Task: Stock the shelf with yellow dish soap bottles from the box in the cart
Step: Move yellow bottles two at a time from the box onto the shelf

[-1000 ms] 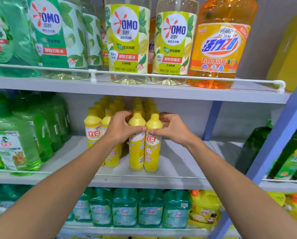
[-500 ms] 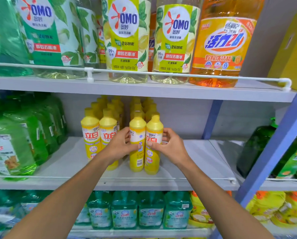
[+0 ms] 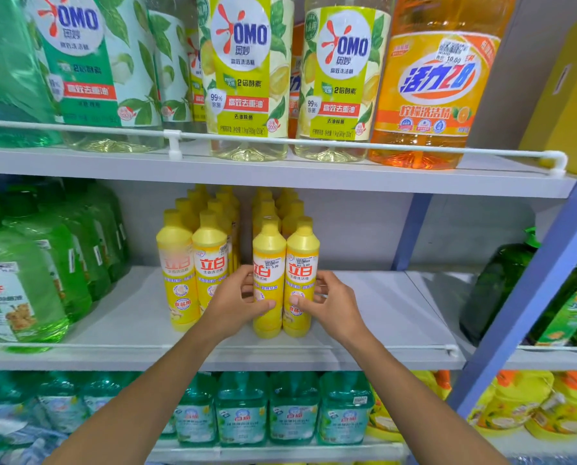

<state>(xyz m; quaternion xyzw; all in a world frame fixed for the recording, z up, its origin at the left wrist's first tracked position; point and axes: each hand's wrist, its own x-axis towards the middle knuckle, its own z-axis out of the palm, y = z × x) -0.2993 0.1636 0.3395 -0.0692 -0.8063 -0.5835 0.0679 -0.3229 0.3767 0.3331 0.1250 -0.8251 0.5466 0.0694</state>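
Two yellow dish soap bottles stand upright side by side at the front of the middle shelf (image 3: 381,357). My left hand (image 3: 236,303) grips the left bottle (image 3: 268,256) round its lower body, thumb across the front. My right hand (image 3: 330,305) holds the right bottle (image 3: 302,260) the same way. To their left stand two more front bottles (image 3: 193,263), with several rows of the same yellow bottles (image 3: 273,206) behind. The box and the cart are out of view.
Green detergent jugs (image 3: 28,280) fill the shelf's left end. Bare shelf lies right of the yellow bottles up to a blue upright (image 3: 411,229). A white rail (image 3: 314,347) runs along the front edge. Large OMO bottles (image 3: 246,72) stand above, teal bottles (image 3: 293,407) below.
Both hands slid down from the bottle caps to the lower bodies of the two front bottles. The view moved closer to the shelf.
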